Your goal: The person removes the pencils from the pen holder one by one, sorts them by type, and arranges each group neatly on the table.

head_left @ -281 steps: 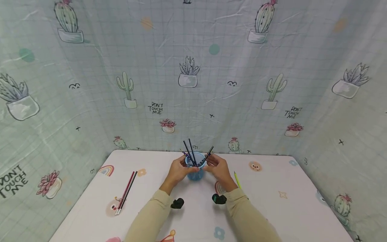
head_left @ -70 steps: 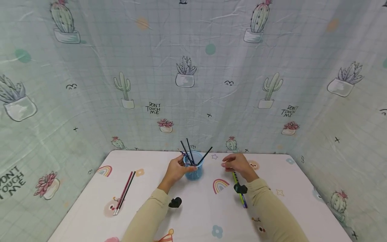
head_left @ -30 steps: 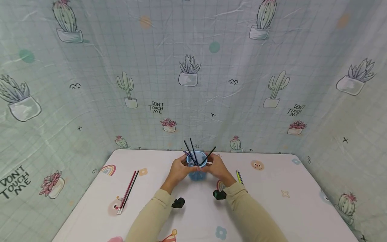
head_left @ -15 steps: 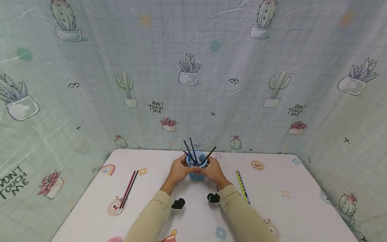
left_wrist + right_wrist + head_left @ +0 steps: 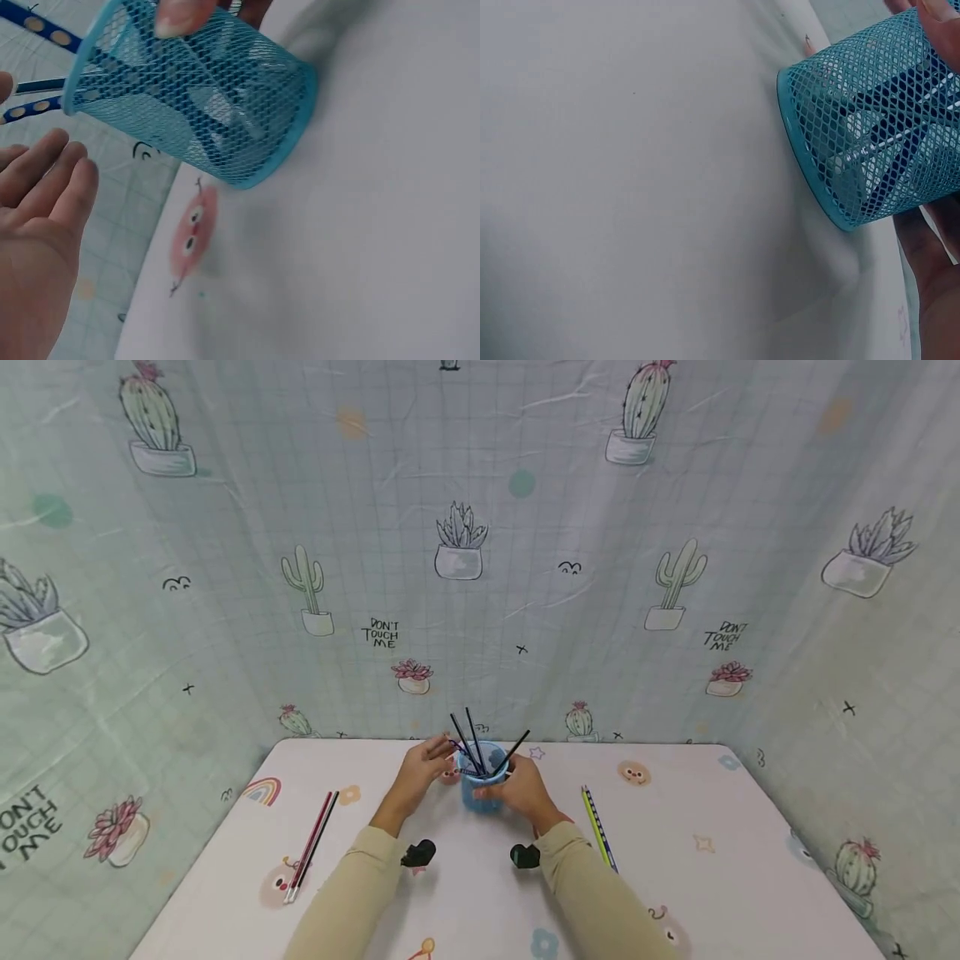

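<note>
A blue mesh pencil cup (image 5: 482, 798) stands near the back edge of the table, holding several dark pencils (image 5: 517, 748). My right hand (image 5: 522, 790) grips it from the right, thumb across the front and fingers behind. To the left of the cup, my left hand (image 5: 413, 777) is apart from its wall, fingers (image 5: 56, 176) extended. Close to those fingertips, a blue pencil with pale dots (image 5: 31, 110) juts over the rim. The left wrist view shows pencil shafts through the mesh (image 5: 217, 112).
A yellow-green pencil (image 5: 592, 817) and a dark dotted pencil (image 5: 606, 841) lie side by side at right. At left lie a red pencil (image 5: 315, 831) and a black pencil (image 5: 321, 837). A cactus-print curtain (image 5: 525, 610) hangs behind the white table (image 5: 735, 893).
My left hand has let go of the cup and moved left; my right hand still grips it. Since the oldest frame, a dark dotted pencil has come to lie beside the yellow-green one.
</note>
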Demonstrator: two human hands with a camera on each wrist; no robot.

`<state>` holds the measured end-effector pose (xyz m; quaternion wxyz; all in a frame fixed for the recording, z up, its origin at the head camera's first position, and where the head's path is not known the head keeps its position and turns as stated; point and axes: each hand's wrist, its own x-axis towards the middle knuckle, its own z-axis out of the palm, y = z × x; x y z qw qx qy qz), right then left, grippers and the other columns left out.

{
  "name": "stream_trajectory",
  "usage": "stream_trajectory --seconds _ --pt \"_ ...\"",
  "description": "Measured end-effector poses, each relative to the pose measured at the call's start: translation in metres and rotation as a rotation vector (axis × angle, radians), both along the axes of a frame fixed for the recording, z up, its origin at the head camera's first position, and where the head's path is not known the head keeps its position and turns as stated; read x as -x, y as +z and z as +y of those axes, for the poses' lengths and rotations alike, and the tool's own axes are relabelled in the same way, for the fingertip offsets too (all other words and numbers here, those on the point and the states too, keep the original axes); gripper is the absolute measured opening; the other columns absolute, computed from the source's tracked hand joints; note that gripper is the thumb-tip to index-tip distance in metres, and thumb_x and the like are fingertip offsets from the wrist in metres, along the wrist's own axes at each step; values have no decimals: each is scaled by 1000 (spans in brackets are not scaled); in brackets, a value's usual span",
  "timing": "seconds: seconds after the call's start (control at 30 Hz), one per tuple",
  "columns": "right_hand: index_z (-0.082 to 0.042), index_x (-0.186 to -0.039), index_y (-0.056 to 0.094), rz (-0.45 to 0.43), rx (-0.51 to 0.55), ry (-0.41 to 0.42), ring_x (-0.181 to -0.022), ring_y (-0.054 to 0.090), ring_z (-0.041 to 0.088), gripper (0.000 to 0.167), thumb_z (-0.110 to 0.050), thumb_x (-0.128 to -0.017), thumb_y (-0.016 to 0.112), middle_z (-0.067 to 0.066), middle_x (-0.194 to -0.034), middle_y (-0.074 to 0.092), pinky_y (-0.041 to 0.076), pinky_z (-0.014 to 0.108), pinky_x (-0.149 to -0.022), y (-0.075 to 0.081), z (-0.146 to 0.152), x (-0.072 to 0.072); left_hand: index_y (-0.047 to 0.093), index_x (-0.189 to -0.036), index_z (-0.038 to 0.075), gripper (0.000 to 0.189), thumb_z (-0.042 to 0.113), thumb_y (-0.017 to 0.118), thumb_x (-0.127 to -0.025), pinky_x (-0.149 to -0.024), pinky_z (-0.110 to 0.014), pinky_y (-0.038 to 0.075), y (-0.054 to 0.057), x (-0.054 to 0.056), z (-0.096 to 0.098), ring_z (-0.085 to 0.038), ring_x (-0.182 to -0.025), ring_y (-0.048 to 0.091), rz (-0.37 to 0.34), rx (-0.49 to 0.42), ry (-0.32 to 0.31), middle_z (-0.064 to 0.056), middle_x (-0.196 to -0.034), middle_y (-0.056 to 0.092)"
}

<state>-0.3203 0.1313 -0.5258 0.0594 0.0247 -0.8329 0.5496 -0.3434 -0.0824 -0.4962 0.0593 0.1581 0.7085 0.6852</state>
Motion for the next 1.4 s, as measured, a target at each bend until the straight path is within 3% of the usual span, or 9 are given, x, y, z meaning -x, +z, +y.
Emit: stream_trajectory --seconds 0.1,0.23,0.53,0.7,0.83,1.0,1.13,1.23,1.4 --pt "5 -124 68 -16 -18 -7 -120 69 36 74 -21 -64 102 18 -121 75 54 54 -107 2 0 -1 40 -155 -8 57 9 59 -104 -118 -41 47 9 3 0 -39 -145 51 48 25 83 -26 -154 53" --pt "3 -128 66 -50 -14 -5 -123 68 35 76 -24 -66 101 16 -125 74 52 54 -110 5 -1 -1 52 -150 -1 54 21 67 -103 -116 -44 49 19 7 5 -33 -138 60 93 83 183 -18 -147 63" --pt "4 -130 65 -52 -21 9 -123 68 36 77 -24 -67 100 17 -126 74 53 54 -110 5 -2 -2 72 -129 0 38 22 74 -98 -105 -51 56 35 14 22 -31 -120 70 140 190 309 -18 -125 75" --pt "3 -131 65 -74 -15 8 -126 66 37 77 -23 -68 100 17 -128 73 51 55 -112 4 -4 -2 80 -114 5 24 21 74 -98 -101 -49 57 42 13 27 -30 -116 72 153 183 373 -15 -116 79" --pt "3 -130 66 -63 -19 20 -125 67 37 75 -23 -68 100 17 -127 74 52 55 -111 2 -5 -2 82 -109 6 23 23 76 -96 -100 -50 57 54 10 28 -30 -114 72 177 139 425 -15 -110 80" --pt "2 -127 69 -32 -17 38 -124 68 37 72 -22 -67 100 17 -124 75 51 55 -112 2 -5 -2 81 -107 -1 23 19 76 -96 -102 -46 56 74 11 26 -28 -109 73 249 61 454 -20 -105 80" --pt "1 -128 69 -25 2 48 -126 67 37 73 -19 -65 101 15 -125 76 50 54 -113 2 -2 -2 78 -110 -6 23 13 74 -97 -99 -32 59 92 11 23 -10 -97 74 277 -17 453 -23 -107 79" --pt "1 -127 69 -17 -8 51 -125 67 37 73 -19 -65 101 15 -124 76 51 54 -112 2 0 -1 76 -112 -7 23 10 72 -98 -87 -23 62 106 8 20 0 -87 72 278 -62 442 -22 -107 79" --pt "2 -125 69 -13 -17 44 -124 68 37 72 -21 -65 101 16 -122 76 52 53 -111 0 3 -1 75 -114 -7 23 11 69 -100 -75 -19 63 127 2 11 -5 -83 72 251 -89 404 -11 -98 77"
